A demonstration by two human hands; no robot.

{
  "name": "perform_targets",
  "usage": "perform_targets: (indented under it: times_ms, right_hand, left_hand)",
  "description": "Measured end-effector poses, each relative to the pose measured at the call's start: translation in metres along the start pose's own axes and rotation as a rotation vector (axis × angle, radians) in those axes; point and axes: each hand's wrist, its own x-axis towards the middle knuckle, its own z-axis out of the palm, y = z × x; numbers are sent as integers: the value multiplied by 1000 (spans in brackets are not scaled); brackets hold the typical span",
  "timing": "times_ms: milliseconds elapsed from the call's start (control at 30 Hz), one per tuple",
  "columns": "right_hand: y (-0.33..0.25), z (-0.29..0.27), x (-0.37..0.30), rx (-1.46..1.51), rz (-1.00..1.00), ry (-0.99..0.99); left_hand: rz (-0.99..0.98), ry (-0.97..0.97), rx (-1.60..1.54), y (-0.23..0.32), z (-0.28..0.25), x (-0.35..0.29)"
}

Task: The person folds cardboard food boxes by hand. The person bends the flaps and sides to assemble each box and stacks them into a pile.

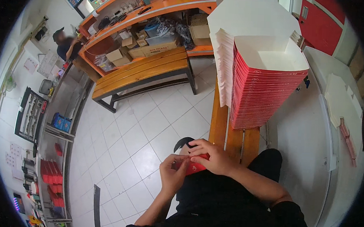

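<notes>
Over my lap, both hands pinch a red cardboard box (196,167) with a pale inner side, mostly covered by my fingers. My left hand (173,172) is closed on its left edge, thumb toward the middle. From the right, my right hand (214,157) grips its upper edge with bent fingers. How far the box is folded I cannot tell. Just ahead to the right rises a tall stack of nested red boxes (262,96) with white insides, their lids (251,15) standing up at the back and side flaps fanned out on the left.
The stack stands on a slatted wooden bench (251,143). Right of it is a white chest-like surface (302,159) with flat cardboard pieces (347,137) on it. Another bench (143,69) stands ahead, before an orange counter (154,9). A person (65,43) is far left, beyond shelves (54,164).
</notes>
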Motion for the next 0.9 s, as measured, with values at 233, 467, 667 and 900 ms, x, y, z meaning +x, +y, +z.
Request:
perform_targets:
  times_ms: [233, 467, 667, 900]
  right_hand:
    - [32, -8, 5, -396, -289, 79]
    - [44, -32, 37, 90, 139, 450]
    - [-22, -15, 18, 42, -457, 312]
    - [-34, 17, -1, -347, -658, 90]
  left_hand:
    - [182, 41, 265, -8, -1, -2]
    - [875, -81, 499, -19, -20, -37]
    - [168, -317, 108, -28, -26, -15]
    - [-153, 100, -751, 16, -9, 7]
